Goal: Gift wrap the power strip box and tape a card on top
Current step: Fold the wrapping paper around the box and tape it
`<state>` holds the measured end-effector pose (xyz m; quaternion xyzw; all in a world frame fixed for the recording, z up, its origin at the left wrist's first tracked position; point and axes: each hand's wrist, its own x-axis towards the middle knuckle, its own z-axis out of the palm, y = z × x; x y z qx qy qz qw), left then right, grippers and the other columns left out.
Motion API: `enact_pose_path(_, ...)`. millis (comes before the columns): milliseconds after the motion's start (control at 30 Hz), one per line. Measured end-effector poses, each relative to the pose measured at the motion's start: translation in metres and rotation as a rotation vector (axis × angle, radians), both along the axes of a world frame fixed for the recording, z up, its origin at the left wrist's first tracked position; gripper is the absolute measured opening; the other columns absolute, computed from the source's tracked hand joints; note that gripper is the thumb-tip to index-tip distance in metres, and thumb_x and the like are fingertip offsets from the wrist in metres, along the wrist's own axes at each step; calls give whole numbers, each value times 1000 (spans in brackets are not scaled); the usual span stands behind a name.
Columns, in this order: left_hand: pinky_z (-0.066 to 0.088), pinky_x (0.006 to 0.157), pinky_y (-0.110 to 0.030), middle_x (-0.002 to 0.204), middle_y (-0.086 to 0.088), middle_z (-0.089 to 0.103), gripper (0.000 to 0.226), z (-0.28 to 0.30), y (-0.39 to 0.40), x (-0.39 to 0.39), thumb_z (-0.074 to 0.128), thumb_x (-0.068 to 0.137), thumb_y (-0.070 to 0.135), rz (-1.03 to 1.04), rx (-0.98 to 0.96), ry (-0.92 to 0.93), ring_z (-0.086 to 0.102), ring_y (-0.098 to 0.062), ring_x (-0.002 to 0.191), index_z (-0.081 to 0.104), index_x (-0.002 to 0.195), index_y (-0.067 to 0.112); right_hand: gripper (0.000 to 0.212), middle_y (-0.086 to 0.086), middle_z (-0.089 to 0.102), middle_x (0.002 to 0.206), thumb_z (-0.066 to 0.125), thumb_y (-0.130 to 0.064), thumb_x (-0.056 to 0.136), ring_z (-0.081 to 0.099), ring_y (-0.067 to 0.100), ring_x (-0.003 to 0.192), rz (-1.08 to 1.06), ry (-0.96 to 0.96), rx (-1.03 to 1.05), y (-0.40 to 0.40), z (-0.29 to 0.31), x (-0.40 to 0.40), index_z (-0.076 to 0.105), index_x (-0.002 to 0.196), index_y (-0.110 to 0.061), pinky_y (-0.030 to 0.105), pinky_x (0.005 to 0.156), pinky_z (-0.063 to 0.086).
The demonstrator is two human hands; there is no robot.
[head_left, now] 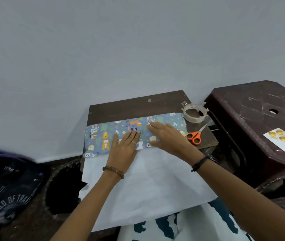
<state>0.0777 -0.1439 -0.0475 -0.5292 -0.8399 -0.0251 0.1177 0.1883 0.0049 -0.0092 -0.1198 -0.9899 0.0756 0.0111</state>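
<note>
Wrapping paper (143, 185) is being laid over the desk (134, 105), white underside up and hanging off the near edge toward the lap; the far flap is being folded over, printed side up (103, 136). The box is presumably being covered under that flap, but it is not being seen directly. A stool (253, 119) is standing just right of the desk, with the card (284, 145) lying on it, well apart from the wrapping. Tape (194, 113) and scissors (194, 136) are lying at the desk's right side, near the flap's end.

Risks, as judged: the flap is likely being held only by pressure, so springing back is being risked once a hand is lifted for tape; the box could be skewed under the paper if pressure is uneven; the overhanging sheet could be creased or torn against the lap; scissors near the edge could be knocked off when tape is reached for.

The left hand (126, 146) is being kept flat, fingers straight and close together, pressing the flap. The right hand (166, 136) is being spread flat, palm down on the flap just beside it. Nothing is being gripped by either.
</note>
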Motion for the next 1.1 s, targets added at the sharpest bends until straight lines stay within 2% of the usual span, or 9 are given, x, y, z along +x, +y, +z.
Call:
enact_pose_path(33, 49, 84, -54, 117, -7, 66, 60, -2, 1, 6, 83, 57, 11, -7, 72, 11, 66, -21, 105, 65, 114, 9, 59, 6, 25, 154, 49, -32, 95, 22, 20, 141, 11, -3, 12, 2, -4, -1, 26, 146, -12, 34, 111, 21)
enact_pose_path(100, 41, 100, -48, 127, -8, 60, 49, -12, -4, 22, 55, 74, 6, -21, 197, -40, 58, -19, 117, 58, 123, 10, 58, 6, 24, 154, 49, -30, 95, 22, 21, 141, 29, -11, 67, 5, -12, -2, 26, 146, -13, 34, 111, 22)
enact_pose_path(133, 31, 108, -44, 133, -8, 55, 52, -18, -9, 30, 42, 78, 8, -4, 224, -118, 50, -19, 125, 50, 129, 11, 59, 7, 23, 155, 50, -28, 95, 22, 22, 142, 26, -18, 86, 4, -15, -3, 25, 146, -13, 35, 111, 21)
enact_pose_path(200, 11, 113, -34, 143, -4, 44, 54, -22, -19, 50, 33, 83, 15, 32, 259, -283, 33, -16, 134, 38, 137, 17, 59, 7, 23, 155, 52, -26, 95, 21, 23, 142, 16, -18, 97, 2, -18, -4, 25, 146, -13, 38, 112, 20)
enact_pose_path(300, -8, 115, -27, 152, 11, 11, 51, -22, -30, 68, 36, 93, 38, 94, 157, -491, 7, -9, 143, 27, 143, 29, 59, 6, 25, 154, 54, -26, 94, 23, 23, 142, 17, -9, 109, 2, -19, -4, 27, 145, -14, 38, 112, 21)
enact_pose_path(367, -15, 113, -28, 155, 13, -2, 66, -21, -36, 70, 29, 87, 61, 151, 26, -596, -12, -1, 139, 18, 146, 31, 59, 6, 26, 154, 55, -26, 93, 23, 23, 142, 8, 1, 101, 1, -17, -4, 28, 145, -15, 37, 112, 22)
enact_pose_path(400, -15, 113, -30, 156, 11, -5, 70, -20, -38, 69, 27, 86, 65, 171, -5, -594, -16, -1, 138, 16, 146, 31, 58, 6, 27, 153, 55, -25, 93, 25, 23, 142, 2, 6, 93, 0, -15, -3, 30, 144, -15, 36, 111, 22)
enact_pose_path(633, -10, 117, -36, 157, 6, -8, 62, -16, -41, 48, 33, 95, 51, 169, -157, -664, -10, -11, 144, 6, 147, 33, 50, 5, 47, 138, 61, -21, 89, 46, 23, 123, -37, 57, 37, -8, -3, 0, 41, 134, -13, 32, 101, 32)
enact_pose_path(1100, -3, 116, -42, 156, 10, -9, 56, -17, -55, 66, 25, 96, 51, 297, -159, -651, -8, -9, 144, 5, 146, 38, 53, 5, 40, 142, 57, -15, 92, 42, 24, 124, 22, 10, 1, -18, 4, 0, 36, 140, -15, 30, 98, 34)
